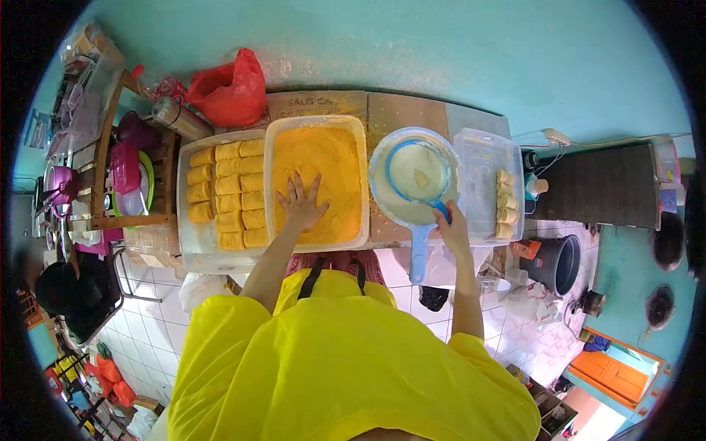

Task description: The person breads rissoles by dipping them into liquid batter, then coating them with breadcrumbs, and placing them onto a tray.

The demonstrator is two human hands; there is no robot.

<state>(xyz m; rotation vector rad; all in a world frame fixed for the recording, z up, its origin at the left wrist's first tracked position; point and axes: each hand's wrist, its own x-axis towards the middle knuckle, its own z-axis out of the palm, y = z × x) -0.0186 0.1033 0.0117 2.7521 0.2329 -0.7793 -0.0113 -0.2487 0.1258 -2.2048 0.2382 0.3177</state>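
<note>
My left hand [301,208] lies with fingers spread on the orange-yellow crumbs [334,165] that fill a clear plastic tub [362,140]. My right hand [451,226] is wrapped round the handle of a blue strainer [391,156]. The strainer sits in a round container of pale batter [401,208], and one pale piece [421,179] lies inside it. Left of the crumbs, a tray [193,253] holds rows of orange-coated rolls [229,184]. To the right, a clear box [474,162] has a column of pale uncoated rolls [505,202].
A red plastic bag [234,92] and a bottle [180,117] stand behind the tray. A wooden rack [110,147] is at the left. A dark bucket [565,266] stands on the floor at the right, below a dark cabinet [603,184]. Cardboard [393,114] covers the table.
</note>
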